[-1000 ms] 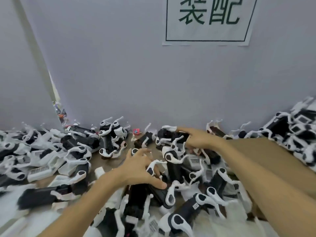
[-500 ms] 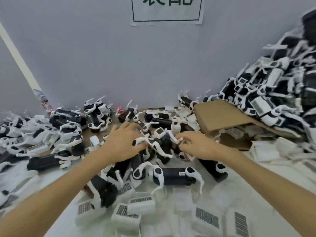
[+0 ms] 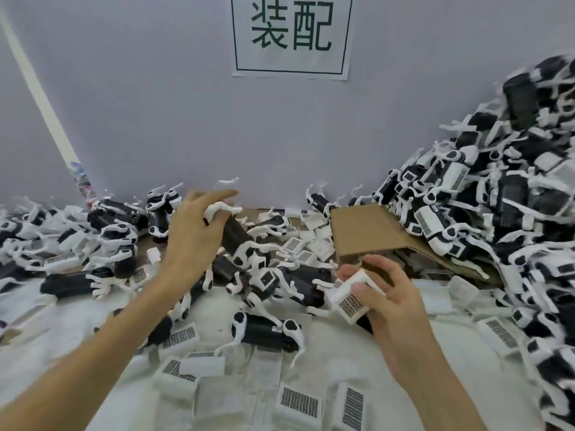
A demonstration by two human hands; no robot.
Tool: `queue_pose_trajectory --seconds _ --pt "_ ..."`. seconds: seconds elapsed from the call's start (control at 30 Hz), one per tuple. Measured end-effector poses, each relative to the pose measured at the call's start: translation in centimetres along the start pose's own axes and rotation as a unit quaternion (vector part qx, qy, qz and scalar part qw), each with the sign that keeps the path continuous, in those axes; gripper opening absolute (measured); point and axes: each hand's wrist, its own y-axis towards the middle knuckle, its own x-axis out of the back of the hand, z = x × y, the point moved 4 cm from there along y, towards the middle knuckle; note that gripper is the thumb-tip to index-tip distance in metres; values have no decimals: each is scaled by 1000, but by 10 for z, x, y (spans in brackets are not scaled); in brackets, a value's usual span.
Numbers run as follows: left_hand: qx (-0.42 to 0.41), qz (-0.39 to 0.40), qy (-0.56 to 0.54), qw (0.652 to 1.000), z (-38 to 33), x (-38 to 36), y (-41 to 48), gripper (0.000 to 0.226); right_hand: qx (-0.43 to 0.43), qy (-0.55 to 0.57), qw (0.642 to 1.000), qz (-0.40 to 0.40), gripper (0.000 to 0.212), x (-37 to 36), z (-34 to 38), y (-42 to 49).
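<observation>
Our left hand [image 3: 196,234] curls around a black plastic robot-dog body with white legs [image 3: 234,237], held above the heap of like parts on the white work surface [image 3: 342,353]. Our right hand [image 3: 395,300] pinches a small white rectangular plastic cover with a dark grille [image 3: 351,301], thumb on top, near a brown cardboard flap [image 3: 367,231].

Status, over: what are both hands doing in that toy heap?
Left hand grips black-and-white toy dog, held aloft. Right hand pinches white grille piece. Loose dogs, cardboard flap lie between.
</observation>
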Motion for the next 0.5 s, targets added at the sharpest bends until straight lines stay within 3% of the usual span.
queue_pose_trajectory --seconds 0.03,0.07,0.13,0.2,0.27,0.37,0.5 --pt "70 -25 -99 992 -3 3 -13 15 -20 79 997 -10 44 -4 -4 -9" --pt "148 -35 -222 963 -6 4 -27 13 -40 138 989 -20 42 -8 -8 -18" --pt "279 -11 -426 860 -12 -1 -55 33 -86 220 971 -41 37 -17 -21 -33" --pt "342 17 -559 756 -19 -9 -85 43 -129 257 955 -67 34 -22 -31 -46" --pt "354 31 -624 696 -27 -15 -108 51 -150 297 941 -68 34 -27 -34 -52" --pt "379 43 -637 669 -36 -30 -134 56 -154 358 921 -20 37 -33 -27 -54" --pt "393 70 -608 686 -39 -47 -156 61 -124 301 945 27 25 -35 -25 -59"
